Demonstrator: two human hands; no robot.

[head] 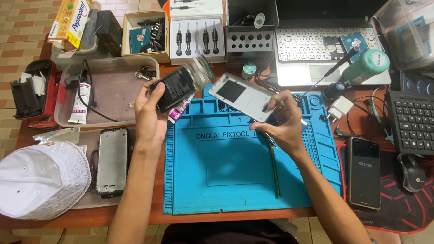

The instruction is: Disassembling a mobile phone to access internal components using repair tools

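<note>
1. The left hand (151,116) is clamped around a clear glass jar with a dark label (181,86), held tilted above the far left corner of the blue silicone repair mat (235,176); the jar is blurred.
2. The right hand (282,123) pinches a flat white rectangular phone back plate with a dark square patch (239,96) at its right end, fingers closed on it. The plate is tilted, just right of the jar and apart from it.
3. A thin green-handled tool (275,169) runs from under the right hand toward the near edge of the mat; whether the hand grips it cannot be told.
4. The mat lies on the brown wooden counter (135,217).
5. Left of the mat, a phone frame with a grey inner panel (111,161) lies flat near a white knitted cap (43,178).
6. Right of the mat, a dark smartphone with a lit screen (364,171) lies flat.
7. Far side: an open silver laptop (325,49) and a white boxed set of black screwdriver bits (196,38).
</note>
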